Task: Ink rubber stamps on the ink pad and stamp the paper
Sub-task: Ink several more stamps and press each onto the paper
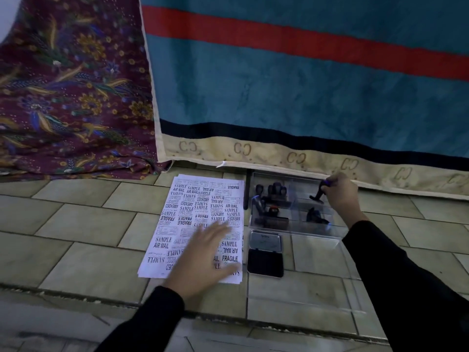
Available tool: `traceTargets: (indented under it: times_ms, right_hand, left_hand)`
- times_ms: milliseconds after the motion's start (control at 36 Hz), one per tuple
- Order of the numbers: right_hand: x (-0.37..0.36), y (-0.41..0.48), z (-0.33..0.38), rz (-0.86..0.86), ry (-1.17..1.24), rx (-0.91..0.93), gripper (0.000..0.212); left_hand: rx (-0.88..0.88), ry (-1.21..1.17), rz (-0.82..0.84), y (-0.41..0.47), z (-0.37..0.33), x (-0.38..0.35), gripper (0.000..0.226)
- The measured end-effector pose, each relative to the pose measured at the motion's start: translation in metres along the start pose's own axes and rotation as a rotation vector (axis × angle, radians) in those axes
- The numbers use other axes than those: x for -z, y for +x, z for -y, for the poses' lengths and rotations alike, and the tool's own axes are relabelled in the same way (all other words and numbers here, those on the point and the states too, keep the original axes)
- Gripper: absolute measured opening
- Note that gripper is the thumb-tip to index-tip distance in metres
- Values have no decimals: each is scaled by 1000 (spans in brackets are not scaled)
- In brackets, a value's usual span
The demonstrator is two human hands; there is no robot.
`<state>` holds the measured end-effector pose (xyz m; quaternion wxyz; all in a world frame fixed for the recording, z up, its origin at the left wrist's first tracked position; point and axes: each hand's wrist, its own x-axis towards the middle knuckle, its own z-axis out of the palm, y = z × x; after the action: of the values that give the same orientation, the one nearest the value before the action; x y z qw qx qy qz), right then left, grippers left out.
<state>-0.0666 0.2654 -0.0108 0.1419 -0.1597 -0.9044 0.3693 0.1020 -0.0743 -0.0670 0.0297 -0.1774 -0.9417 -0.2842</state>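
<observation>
Left hand [206,252], fingers spread, pins the paper [200,199] to the floor, while right hand [341,193] grips a stamp [319,194] inside the clear box [299,228], best lifted straight up before reaching the ink pad [265,261].

Single head-worn wide-angle view. Looks forward and down onto the tiled floor [76,250], close in. Paper [182,199] and clear box [294,229] sit centre frame, near. Far half filled by teal blanket [304,92] right, floral cloth [71,97] left.
</observation>
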Motion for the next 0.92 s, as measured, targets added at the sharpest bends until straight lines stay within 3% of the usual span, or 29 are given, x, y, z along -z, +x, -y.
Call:
traceTargets:
  times_ms: [83, 222, 389, 611, 750, 806, 917]
  right_hand:
    - [-5, 7, -8, 68, -94, 2, 18]
    - [-4, 14, -11, 162, -192, 14, 15]
    - [-6, 12, 3, 236, -249, 28, 16]
    - [2, 5, 9, 290, -295, 45, 35]
    - [26, -12, 8, 133, -200, 153, 10]
    - [32, -25, 5, 178, -260, 177, 1]
    - [26, -46, 3, 317, -406, 228, 13]
  left_hand:
    - [-49, 162, 94, 12, -17, -25, 109]
    - [-31, 202, 123, 19, -18, -45, 125]
    - [-18, 215, 123, 20, -18, -46, 125]
    - [-13, 200, 106, 19, -17, -47, 116]
    - [-12, 189, 97, 20, -16, -48, 111]
    - [-8, 185, 92, 20, -15, -49, 109]
    - [-3, 162, 83, 20, -14, -51, 106]
